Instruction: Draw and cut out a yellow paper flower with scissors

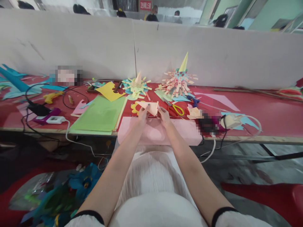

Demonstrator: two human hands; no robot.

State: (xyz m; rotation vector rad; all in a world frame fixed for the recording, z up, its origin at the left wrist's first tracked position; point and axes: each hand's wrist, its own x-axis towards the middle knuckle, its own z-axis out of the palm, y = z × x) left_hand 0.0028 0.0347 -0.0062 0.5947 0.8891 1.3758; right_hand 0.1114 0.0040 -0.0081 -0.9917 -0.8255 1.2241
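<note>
A pale peach paper cone (pixel 152 108) lies on its side in the air over the table edge, its tip toward the left. My left hand (pixel 143 114) grips it from below, with the thumb on top. At its wide right end, the fingers of my right hand (pixel 163 114) are closed on the rim. Just behind the cone is a yellow flower-shaped cutout (pixel 134 108). Scissors with yellow handles (pixel 177 108) lie to the right of my right hand. Under my wrists a pink sheet (pixel 157 130) hangs over the table's front edge.
Two layered paper cone pieces, one smaller (pixel 136 85) and one taller (pixel 181 78), stand near the white partition (pixel 94 47). Green sheets (pixel 97 115) are stacked at left. A yellow glue gun (pixel 53 97), power strips and cables lie around. Sticks (pixel 255 93) rest at right.
</note>
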